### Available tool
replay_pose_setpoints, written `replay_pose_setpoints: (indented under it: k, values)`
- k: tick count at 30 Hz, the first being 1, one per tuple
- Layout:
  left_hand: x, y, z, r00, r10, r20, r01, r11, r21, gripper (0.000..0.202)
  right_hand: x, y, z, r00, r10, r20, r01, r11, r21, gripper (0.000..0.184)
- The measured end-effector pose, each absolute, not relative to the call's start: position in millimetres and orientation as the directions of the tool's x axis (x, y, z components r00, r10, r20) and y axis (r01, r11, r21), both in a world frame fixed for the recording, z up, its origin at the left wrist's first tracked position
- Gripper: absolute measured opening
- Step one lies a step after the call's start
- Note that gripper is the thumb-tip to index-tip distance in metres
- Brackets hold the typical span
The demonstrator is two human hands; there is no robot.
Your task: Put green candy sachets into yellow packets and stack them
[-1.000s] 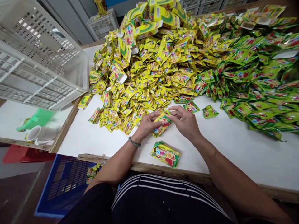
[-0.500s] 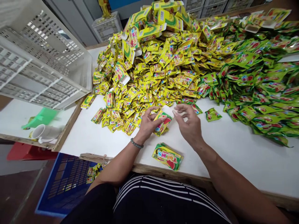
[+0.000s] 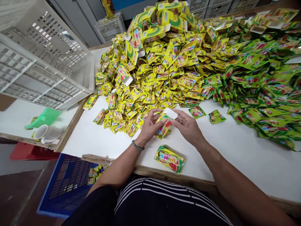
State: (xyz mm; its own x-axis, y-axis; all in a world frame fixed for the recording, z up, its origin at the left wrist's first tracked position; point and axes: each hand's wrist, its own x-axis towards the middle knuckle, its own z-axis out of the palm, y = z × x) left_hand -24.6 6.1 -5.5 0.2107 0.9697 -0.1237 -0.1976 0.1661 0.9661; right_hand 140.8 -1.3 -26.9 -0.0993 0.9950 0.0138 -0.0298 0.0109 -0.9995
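Note:
A small yellow-green candy box (image 3: 164,126) with a white end flap (image 3: 171,113) is held above the white table. My left hand (image 3: 150,125) is closed round its left side, thumb across the front. At the upper right of the box, the fingers of my right hand (image 3: 187,126) pinch it by the flap. Nearer my body lies another candy box (image 3: 169,159), flat, with a watermelon picture on it. Just behind my hands are loose yellow candy packets (image 3: 145,94), and two green candy packets (image 3: 197,111) (image 3: 216,116) lie to the right.
Green packets (image 3: 268,94) heap up at the right. Yellow boxes (image 3: 174,22) top the pile at the back. A white crate (image 3: 44,78) stands at the left, near a white mug (image 3: 50,133). A blue crate (image 3: 58,188) sits below the table edge.
My right hand has moved left onto the box and now grips it by the flap; before, its fingers were just apart from it. My left hand keeps its hold.

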Motion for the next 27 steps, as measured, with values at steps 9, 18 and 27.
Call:
replay_pose_setpoints:
  k: [9,18,27]
  values:
    - [-23,5,-7,0.159,0.970,-0.184,-0.207,0.215,0.954,0.054,141,-2,-25,-0.051,0.993,-0.103,-0.103,-0.108,-0.989,0.036]
    - [-25,6,-3,0.189,0.964,-0.186,-0.195,0.222,0.955,0.047,147,3,-25,-0.054,0.969,-0.241,-0.216,-0.247,-0.945,0.029]
    - [-27,5,-1,0.137,0.965,-0.225,-0.252,0.254,0.934,0.053,155,-2,-28,-0.182,0.983,-0.022,-0.091,-0.039,-0.995,0.024]
